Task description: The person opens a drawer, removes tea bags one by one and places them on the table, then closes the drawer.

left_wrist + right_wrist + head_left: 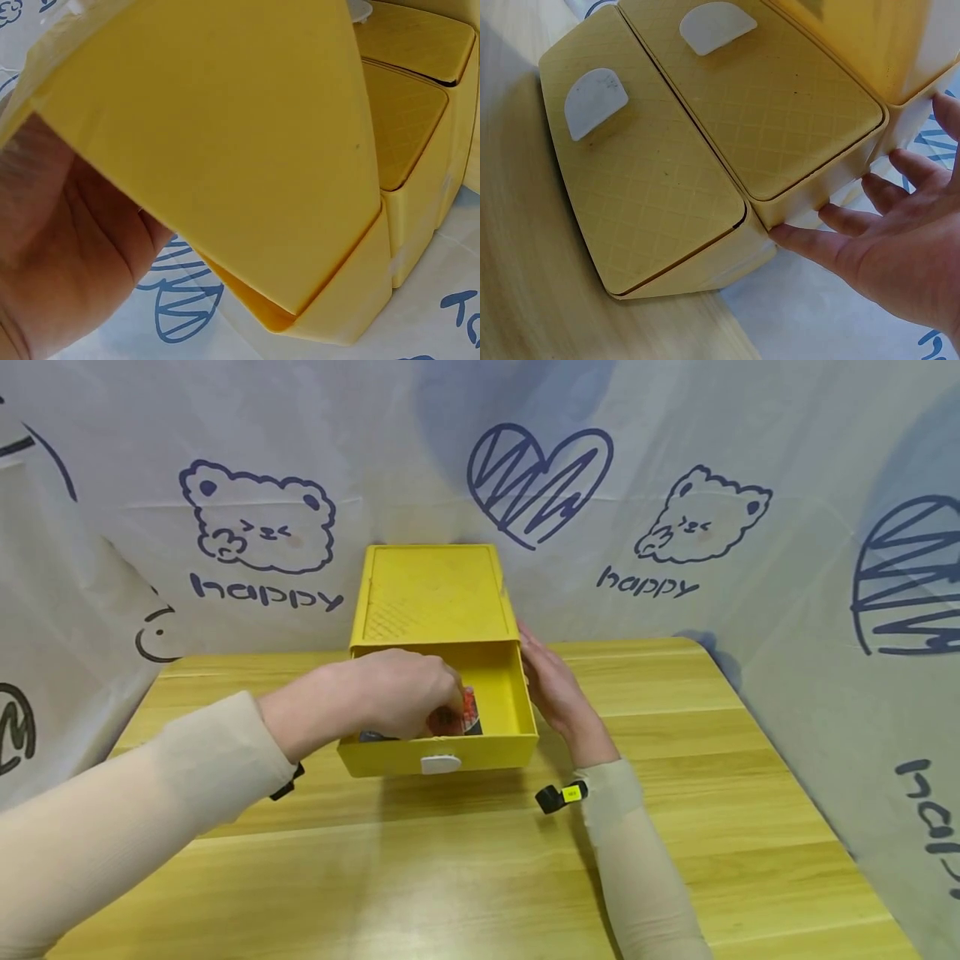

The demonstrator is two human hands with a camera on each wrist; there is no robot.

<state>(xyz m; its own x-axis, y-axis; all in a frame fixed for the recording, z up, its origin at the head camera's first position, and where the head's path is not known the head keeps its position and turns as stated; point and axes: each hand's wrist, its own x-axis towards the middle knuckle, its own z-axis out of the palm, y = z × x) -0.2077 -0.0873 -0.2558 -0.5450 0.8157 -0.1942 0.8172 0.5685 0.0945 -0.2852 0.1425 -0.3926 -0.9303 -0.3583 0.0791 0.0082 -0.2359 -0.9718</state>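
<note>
A yellow drawer unit (435, 589) stands at the back of the table, its top drawer (487, 756) pulled out. Over the drawer's front wall my left hand (397, 693) reaches inside, fingers bent down beside a small red and black flat packet (471, 710). The fingertips are hidden, so I cannot tell whether they pinch it. Another dark item (375, 737) shows under that hand. In the left wrist view, the drawer's side wall covers most of the hand. My right hand (558, 693) rests its extended fingers along the unit's right side, as the right wrist view (885, 232) shows.
Two closed drawers with white handles (596, 101) sit below the pulled-out one. The unit stands on a wood-grain table (465, 877). Behind it hangs a pale cloth (405, 460) with blue drawings. A black wrist camera (551, 797) hangs by the right sleeve.
</note>
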